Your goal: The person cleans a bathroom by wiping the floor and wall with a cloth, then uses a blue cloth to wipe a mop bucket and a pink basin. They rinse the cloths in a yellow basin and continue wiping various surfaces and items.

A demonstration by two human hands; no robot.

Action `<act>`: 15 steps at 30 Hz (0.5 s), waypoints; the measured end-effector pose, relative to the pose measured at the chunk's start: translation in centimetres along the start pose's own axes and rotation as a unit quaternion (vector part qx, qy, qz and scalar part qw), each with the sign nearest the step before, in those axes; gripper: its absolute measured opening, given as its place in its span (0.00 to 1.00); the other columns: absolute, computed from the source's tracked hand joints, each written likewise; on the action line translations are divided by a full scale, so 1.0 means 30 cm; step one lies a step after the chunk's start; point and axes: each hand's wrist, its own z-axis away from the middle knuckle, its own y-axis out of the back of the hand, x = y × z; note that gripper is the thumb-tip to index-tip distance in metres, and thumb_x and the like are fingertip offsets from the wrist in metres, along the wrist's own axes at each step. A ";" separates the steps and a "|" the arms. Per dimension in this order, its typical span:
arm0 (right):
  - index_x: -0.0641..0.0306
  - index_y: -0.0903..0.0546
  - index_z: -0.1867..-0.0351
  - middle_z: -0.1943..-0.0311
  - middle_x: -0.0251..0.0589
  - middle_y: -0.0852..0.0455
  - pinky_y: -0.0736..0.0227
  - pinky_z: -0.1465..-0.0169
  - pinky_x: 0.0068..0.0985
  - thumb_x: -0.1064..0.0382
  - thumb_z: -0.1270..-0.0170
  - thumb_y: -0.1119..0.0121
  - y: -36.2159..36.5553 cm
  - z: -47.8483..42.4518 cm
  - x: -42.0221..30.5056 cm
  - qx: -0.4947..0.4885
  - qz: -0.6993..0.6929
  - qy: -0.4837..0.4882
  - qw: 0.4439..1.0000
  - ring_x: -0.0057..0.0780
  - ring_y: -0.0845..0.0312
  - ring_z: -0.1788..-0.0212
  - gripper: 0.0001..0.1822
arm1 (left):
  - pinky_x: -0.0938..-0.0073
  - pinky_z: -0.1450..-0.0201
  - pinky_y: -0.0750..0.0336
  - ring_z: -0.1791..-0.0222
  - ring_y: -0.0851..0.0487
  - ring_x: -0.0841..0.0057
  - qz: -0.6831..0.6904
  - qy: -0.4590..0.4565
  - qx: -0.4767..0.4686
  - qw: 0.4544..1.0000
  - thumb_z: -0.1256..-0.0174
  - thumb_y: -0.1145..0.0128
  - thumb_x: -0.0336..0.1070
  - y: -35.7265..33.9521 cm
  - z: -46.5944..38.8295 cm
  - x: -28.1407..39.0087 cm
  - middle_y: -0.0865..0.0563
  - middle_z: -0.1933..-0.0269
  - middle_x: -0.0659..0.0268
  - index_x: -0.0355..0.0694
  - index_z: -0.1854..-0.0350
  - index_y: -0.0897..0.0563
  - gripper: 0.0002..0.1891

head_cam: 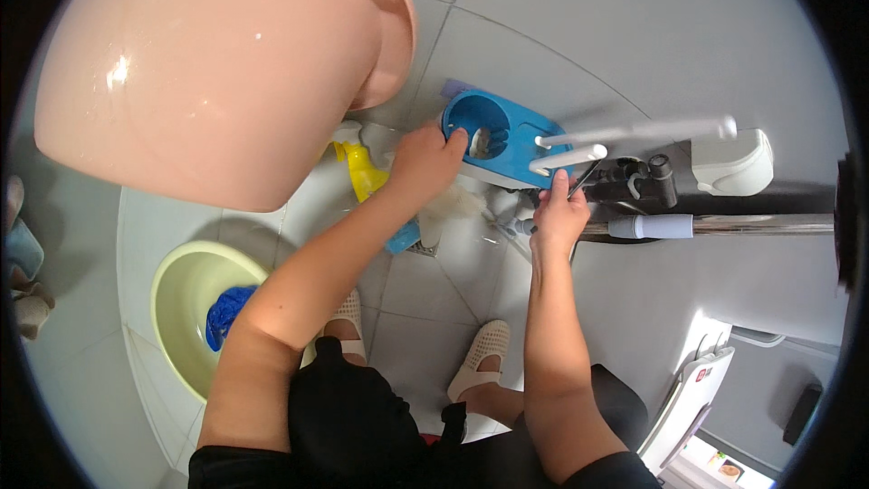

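Note:
Both my hands hold a blue-topped caddy (519,123) with a pale lower body, up against the grey tiled wall. My left hand (428,159) grips the rim of its round blue compartment, the thumb over the edge. Something pale is visible inside that compartment, but I cannot tell what. My right hand (560,217) pinches the opposite end, thumb on the blue top. Two white handles, a long one (645,130) and a shorter one (570,158), stick up from slots near my right thumb. A purple piece (456,88) shows behind the caddy's far corner.
A large glossy pink vessel (224,75) looms at upper left. Below are a yellow spray trigger (364,173), a floor drain (426,249) and a pale green basin (180,292) with a blue plastic bag (229,312). A metal pole (760,224) and white wall box (736,164) are at right.

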 end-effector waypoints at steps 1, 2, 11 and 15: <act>0.61 0.25 0.67 0.86 0.29 0.29 0.51 0.89 0.13 0.58 0.39 0.46 -0.006 0.002 0.004 0.002 0.006 -0.003 1.000 0.11 0.43 0.90 0.09 | 0.68 0.70 0.29 0.77 0.21 0.67 0.029 0.027 -0.027 0.999 0.41 0.55 0.47 -0.001 -0.004 -0.020 0.21 0.81 0.56 0.31 0.71 0.24 0.20; 0.62 0.24 0.64 0.86 0.28 0.29 0.51 0.89 0.13 0.58 0.39 0.46 -0.013 0.004 0.020 -0.011 -0.004 0.017 1.000 0.11 0.43 0.90 0.10 | 0.67 0.70 0.29 0.78 0.21 0.66 0.059 0.053 -0.053 0.995 0.41 0.56 0.47 -0.006 -0.012 -0.053 0.21 0.81 0.56 0.31 0.71 0.24 0.19; 0.64 0.23 0.62 0.84 0.28 0.28 0.49 0.85 0.12 0.60 0.38 0.47 -0.071 0.053 0.008 -0.019 0.016 0.038 0.999 0.10 0.41 0.87 0.10 | 0.65 0.70 0.29 0.79 0.21 0.64 0.069 0.067 -0.060 0.994 0.42 0.59 0.42 0.032 -0.030 -0.114 0.22 0.84 0.55 0.30 0.74 0.26 0.17; 0.62 0.25 0.67 0.86 0.27 0.30 0.51 0.89 0.13 0.57 0.38 0.48 -0.073 0.042 0.034 -0.012 0.022 0.067 0.997 0.11 0.43 0.90 0.10 | 0.65 0.69 0.28 0.79 0.21 0.63 0.083 0.077 -0.053 0.992 0.42 0.59 0.42 0.036 -0.032 -0.105 0.22 0.84 0.55 0.31 0.74 0.26 0.17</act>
